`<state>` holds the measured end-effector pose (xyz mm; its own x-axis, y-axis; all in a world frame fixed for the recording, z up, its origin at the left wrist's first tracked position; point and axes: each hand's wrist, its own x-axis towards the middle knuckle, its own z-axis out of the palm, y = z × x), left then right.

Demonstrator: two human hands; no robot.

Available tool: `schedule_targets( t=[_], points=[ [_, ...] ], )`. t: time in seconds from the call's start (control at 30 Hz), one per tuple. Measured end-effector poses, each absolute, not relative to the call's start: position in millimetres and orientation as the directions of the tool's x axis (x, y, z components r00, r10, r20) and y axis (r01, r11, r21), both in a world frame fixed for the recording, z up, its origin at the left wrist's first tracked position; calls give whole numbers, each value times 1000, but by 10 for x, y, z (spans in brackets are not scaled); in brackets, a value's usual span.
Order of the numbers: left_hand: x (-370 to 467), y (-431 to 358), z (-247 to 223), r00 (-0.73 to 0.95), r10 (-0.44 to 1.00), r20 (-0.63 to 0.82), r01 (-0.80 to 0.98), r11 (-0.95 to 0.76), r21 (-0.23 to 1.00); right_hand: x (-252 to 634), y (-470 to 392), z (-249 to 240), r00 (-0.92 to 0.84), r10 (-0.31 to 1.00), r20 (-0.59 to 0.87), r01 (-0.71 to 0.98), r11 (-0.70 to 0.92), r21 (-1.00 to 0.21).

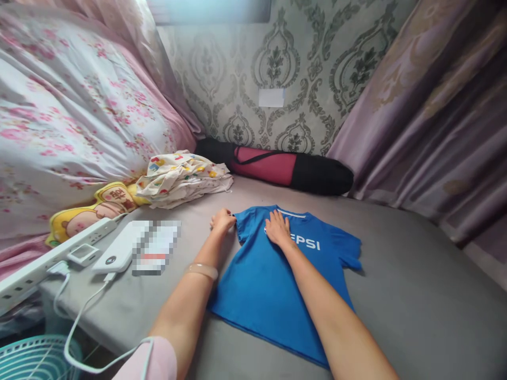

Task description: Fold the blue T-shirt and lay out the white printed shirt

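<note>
A blue T-shirt (269,295) with white "PEPSI" lettering lies spread out on the grey bed surface, its neck away from me. My left hand (223,219) is closed at the hem of the left-side sleeve (246,224), fingers pinching its edge. On the upper chest, just below the collar (291,214), my right hand (278,228) rests flat with fingers stretched out, covering part of the print. The sleeve on the right side (348,245) lies loose on the bed.
Left of the shirt are a white power bank (121,248) with a cable, a blurred-out flat item (158,248) and a power strip (51,258). Farther back lie a patterned cloth (184,179), a yellow plush (91,211) and a black-and-red long bag (273,166). A turquoise basket (39,359) stands below.
</note>
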<state>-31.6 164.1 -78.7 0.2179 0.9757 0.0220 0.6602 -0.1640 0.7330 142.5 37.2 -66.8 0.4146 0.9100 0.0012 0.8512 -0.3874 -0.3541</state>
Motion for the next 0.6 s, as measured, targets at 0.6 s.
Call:
schedule_targets(
  t=[0.6],
  points=[
    [-34,1796,-606,245,963,110,545,-231,806,967,290,-720,414,907,81,851,-353,-389]
  ],
)
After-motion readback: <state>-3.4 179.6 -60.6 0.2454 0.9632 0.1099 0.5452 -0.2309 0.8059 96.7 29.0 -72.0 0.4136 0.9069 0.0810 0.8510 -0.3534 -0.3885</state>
